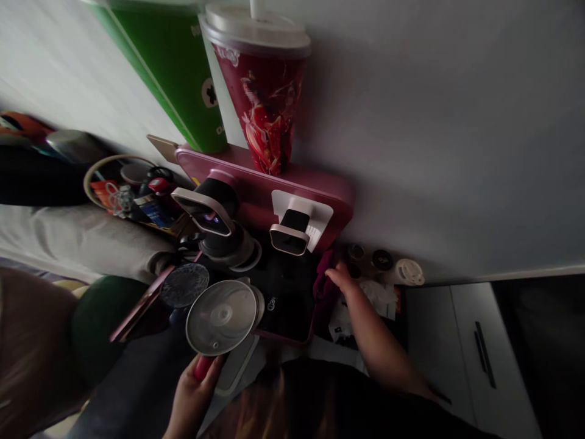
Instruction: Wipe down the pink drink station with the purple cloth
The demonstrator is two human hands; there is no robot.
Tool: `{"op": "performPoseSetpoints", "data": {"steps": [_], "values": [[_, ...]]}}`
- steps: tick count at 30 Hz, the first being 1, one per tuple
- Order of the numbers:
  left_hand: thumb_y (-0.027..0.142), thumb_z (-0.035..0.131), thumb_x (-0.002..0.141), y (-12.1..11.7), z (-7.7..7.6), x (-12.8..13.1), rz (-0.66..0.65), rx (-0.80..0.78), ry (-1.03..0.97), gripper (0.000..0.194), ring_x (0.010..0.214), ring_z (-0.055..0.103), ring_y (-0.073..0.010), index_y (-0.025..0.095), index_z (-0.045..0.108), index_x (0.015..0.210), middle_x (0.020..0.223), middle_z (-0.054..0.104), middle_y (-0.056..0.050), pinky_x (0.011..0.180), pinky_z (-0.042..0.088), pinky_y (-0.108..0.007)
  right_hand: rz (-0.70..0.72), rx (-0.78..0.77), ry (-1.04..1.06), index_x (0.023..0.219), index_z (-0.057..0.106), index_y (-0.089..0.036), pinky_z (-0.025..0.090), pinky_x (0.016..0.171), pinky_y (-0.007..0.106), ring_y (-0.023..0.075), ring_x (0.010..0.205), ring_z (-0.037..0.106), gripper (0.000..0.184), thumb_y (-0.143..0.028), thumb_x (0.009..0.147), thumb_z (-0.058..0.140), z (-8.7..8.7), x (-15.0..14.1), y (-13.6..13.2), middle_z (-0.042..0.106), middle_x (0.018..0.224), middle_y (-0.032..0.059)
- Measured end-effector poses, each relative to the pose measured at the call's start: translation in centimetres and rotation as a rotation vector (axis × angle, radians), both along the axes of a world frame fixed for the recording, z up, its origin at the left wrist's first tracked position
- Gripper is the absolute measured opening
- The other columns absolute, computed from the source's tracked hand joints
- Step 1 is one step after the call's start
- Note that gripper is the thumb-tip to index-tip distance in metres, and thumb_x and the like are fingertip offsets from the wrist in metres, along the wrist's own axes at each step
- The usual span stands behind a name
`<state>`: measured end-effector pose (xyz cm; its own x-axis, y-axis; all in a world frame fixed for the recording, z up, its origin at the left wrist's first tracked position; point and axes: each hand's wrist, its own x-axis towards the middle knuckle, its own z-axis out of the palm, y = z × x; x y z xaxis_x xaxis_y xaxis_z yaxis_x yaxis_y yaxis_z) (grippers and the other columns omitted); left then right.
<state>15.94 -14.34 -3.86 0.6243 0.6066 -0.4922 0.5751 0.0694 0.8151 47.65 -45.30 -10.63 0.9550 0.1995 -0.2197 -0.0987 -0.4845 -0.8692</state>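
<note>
My left hand point(194, 384) is closed around the red handle of a small round pan point(222, 317), at the lower middle of the head view. The pan has a shiny rim and a pale, see-through-looking top with a round centre. My right hand point(340, 279) reaches to the right side of a pink appliance point(247, 195) and has its fingers on a dark purple cloth point(323, 289). How the fingers hold the cloth is partly hidden. The appliance has two jutting heads and a black base point(287, 305); a dark jug-like vessel point(223, 244) stands under its left head.
On the appliance stand a red lidded cup point(269, 103) with a straw and a tall green container point(169, 73). A basket point(94, 189) of small items lies left. A clear round lid point(185, 285) is beside the pan. Small jars point(382, 259) and a white cabinet point(466, 353) are right.
</note>
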Motion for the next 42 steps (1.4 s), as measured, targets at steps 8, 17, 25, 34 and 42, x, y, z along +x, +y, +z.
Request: {"op": "performPoseSetpoints", "data": {"steps": [8, 17, 25, 34, 42], "values": [[0.088, 0.087, 0.045, -0.6, 1.4, 0.8, 0.007, -0.001, -0.035, 0.076, 0.074, 0.07, -0.0243, 0.02, 0.076, 0.076, 0.07, 0.076, -0.005, 0.071, 0.058, -0.028, 0.547, -0.329, -0.182, 0.165, 0.039, -0.016, 0.034, 0.132, 0.055, 0.0342, 0.156, 0.044, 0.101, -0.015, 0.069, 0.068, 0.0, -10.9, 0.1, 0.046, 0.17, 0.0178], [0.082, 0.085, 0.056, -0.5, 1.1, 0.4, -0.049, 0.025, -0.055, 0.069, 0.066, 0.063, -0.0191, 0.017, 0.075, 0.079, 0.07, 0.074, -0.004, 0.065, 0.054, -0.026, 0.628, -0.777, -0.175, 0.175, 0.023, -0.021, 0.035, 0.126, 0.064, 0.04, 0.159, 0.033, 0.098, -0.02, 0.088, 0.068, 3.4, -5.9, 4.2, 0.024, 0.181, 0.0189], [0.071, 0.084, 0.067, -0.4, 0.2, -0.2, -0.065, -0.003, -0.091, 0.058, 0.074, 0.067, -0.0215, 0.017, 0.073, 0.085, 0.074, 0.074, -0.004, 0.074, 0.058, -0.028, 1.151, -0.631, -0.263, 0.173, 0.03, -0.023, 0.044, 0.118, 0.061, 0.0408, 0.156, 0.041, 0.077, -0.036, 0.104, 0.06, 1.6, -18.6, 5.5, 0.027, 0.18, 0.0191], [0.074, 0.084, 0.068, -0.3, 0.3, -0.4, -0.079, 0.008, -0.089, 0.064, 0.069, 0.063, -0.0188, 0.015, 0.077, 0.088, 0.078, 0.077, -0.006, 0.068, 0.054, -0.027, 0.952, -0.757, -0.24, 0.168, 0.043, -0.031, 0.046, 0.115, 0.058, 0.0337, 0.151, 0.045, 0.07, -0.009, 0.101, 0.045, 3.5, -12.0, -0.5, 0.037, 0.177, 0.009], [0.07, 0.08, 0.073, -0.5, 0.8, -0.1, -0.113, 0.072, -0.113, 0.058, 0.067, 0.064, -0.0196, 0.014, 0.079, 0.088, 0.076, 0.077, -0.008, 0.068, 0.056, -0.029, 1.074, -0.712, -0.33, 0.163, 0.049, -0.027, 0.049, 0.112, 0.055, 0.0333, 0.146, 0.051, 0.059, -0.013, 0.107, 0.042, 4.3, -13.9, 7.6, 0.042, 0.175, 0.0093]]}}
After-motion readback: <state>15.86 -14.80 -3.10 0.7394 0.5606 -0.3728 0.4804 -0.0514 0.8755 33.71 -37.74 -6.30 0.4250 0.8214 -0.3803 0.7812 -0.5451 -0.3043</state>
